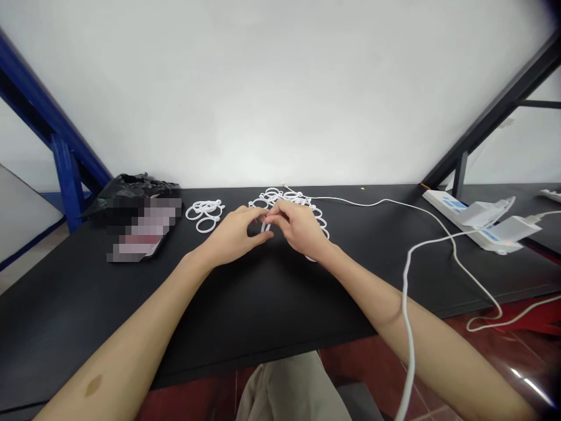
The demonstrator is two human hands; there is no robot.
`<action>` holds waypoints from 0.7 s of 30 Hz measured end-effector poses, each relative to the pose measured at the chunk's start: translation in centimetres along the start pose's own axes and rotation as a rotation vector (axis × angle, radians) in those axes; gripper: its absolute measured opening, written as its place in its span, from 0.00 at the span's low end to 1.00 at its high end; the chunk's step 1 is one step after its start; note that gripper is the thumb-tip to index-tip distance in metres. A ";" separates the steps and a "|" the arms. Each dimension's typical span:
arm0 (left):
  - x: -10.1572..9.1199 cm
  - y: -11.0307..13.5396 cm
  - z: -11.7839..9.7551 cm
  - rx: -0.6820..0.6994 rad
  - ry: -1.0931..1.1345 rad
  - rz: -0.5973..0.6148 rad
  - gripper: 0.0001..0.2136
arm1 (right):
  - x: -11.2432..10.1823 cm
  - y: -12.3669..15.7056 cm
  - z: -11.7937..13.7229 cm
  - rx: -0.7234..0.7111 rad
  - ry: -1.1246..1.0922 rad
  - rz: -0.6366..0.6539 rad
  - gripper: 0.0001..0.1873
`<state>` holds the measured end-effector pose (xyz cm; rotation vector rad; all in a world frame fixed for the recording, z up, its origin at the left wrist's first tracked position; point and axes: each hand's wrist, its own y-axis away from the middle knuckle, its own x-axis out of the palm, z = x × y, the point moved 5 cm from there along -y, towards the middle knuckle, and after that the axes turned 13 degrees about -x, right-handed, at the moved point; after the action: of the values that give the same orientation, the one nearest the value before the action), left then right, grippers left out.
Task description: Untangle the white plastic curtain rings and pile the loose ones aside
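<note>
Over the middle of the black table (210,327), my two hands meet at the fingertips around one small white ring (266,227). My left hand (234,237) is closed on the ring's left side, thumb below and fingers above. My right hand (300,228) pinches the ring from the other side, and its fingers hide part of it. Behind and beside my right hand lies a spread of several white rings with small loops (272,193), partly covered by that hand. A smaller heap of white rings (205,209) rests left of my left hand.
At the left lie a black plastic bag (127,188) and a blurred-out flat object (151,234). A white power strip (447,204) with plugged-in adapters is at the right. A white cable (407,292) loops across my right forearm. A pale wall (280,105) stands behind.
</note>
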<state>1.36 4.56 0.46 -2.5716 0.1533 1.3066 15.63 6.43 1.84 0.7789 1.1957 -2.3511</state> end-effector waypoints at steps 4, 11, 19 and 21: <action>-0.1 -0.1 0.4 -0.028 0.021 -0.010 0.16 | 0.2 0.0 0.0 -0.015 -0.034 -0.033 0.06; -0.2 -0.1 0.2 -0.019 0.016 -0.035 0.15 | 0.2 0.0 -0.3 0.066 -0.076 -0.042 0.06; -2.3 -0.7 3.4 -0.190 -0.251 -0.309 0.19 | -1.3 0.1 -2.0 0.209 0.375 0.062 0.12; -3.0 -0.7 4.6 -0.303 -0.419 -0.370 0.20 | -2.3 0.2 -2.4 0.297 0.538 0.117 0.14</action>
<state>-3.86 6.37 0.39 -2.3163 -0.6084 1.7728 18.17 8.52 2.02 1.6129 0.9540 -2.3192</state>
